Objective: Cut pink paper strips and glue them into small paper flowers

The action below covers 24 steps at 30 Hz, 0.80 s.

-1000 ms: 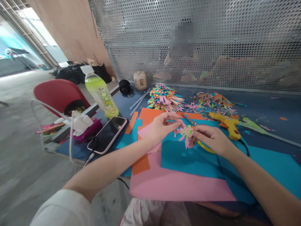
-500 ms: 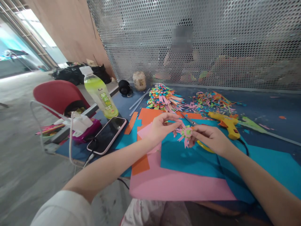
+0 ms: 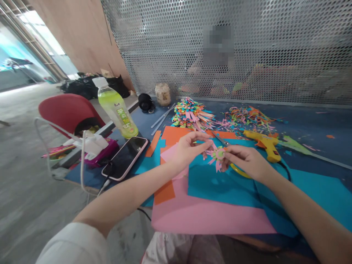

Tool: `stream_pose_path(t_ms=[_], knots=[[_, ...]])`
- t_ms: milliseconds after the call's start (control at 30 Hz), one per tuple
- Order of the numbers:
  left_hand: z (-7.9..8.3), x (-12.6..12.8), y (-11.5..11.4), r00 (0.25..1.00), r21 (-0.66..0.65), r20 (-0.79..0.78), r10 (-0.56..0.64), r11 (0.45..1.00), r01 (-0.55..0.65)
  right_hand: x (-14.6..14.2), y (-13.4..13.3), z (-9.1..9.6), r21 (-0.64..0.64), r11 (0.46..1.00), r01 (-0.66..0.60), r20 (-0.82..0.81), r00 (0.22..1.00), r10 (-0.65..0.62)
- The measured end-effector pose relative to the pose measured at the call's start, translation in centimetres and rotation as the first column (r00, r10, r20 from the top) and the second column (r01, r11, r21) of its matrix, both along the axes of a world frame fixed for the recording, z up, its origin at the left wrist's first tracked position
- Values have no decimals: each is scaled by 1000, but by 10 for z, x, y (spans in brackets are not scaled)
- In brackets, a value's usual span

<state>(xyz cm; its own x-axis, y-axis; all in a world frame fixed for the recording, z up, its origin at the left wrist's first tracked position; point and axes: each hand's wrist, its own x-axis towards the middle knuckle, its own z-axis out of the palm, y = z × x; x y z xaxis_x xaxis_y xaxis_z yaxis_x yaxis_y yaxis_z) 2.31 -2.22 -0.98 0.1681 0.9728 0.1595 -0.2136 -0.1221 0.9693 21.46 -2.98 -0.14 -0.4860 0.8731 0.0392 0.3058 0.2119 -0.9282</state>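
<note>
A small pink and green paper flower (image 3: 218,154) with fringed petals is held above the blue paper sheet (image 3: 217,187). My left hand (image 3: 191,148) pinches its pink petals from the left. From the right, my right hand (image 3: 243,161) pinches the flower near its green centre. Partly under my right hand lies a pair of scissors with yellow handles (image 3: 239,171), its blades pointing away. A large pink sheet (image 3: 209,220) lies beneath the blue one, with orange paper (image 3: 165,192) at its left.
Behind my hands are a pile of fringed paper flowers (image 3: 192,113) and paper scraps (image 3: 247,118). A yellow glue gun (image 3: 265,143) lies right. Left are a phone (image 3: 126,157), a drink bottle (image 3: 117,108) and a red chair (image 3: 68,112). A perforated metal panel (image 3: 170,44) stands behind.
Hardly anything differs. Both hands keep nearly the same pinch on the paper flower. Behind the panel, a person's blurred head has shifted slightly.
</note>
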Motion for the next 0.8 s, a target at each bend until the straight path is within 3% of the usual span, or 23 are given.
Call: stream_pose_path(t_ms=[333, 533, 667, 800], knots=[[2, -1, 1, 1000, -25, 2, 10, 1000, -10, 1, 1, 0, 1, 1000, 10, 6, 1000, -10], [1, -2, 1, 997, 21, 53, -61, 998, 60, -2, -1, 4, 9, 1000, 18, -7, 1000, -18], [2, -2, -1, 987, 23, 18, -157, 987, 157, -2, -2, 4, 5, 1000, 26, -2, 1000, -26], [2, -2, -3, 985, 54, -8, -171, 984, 171, -2, -2, 4, 0, 999, 32, -4, 999, -32]])
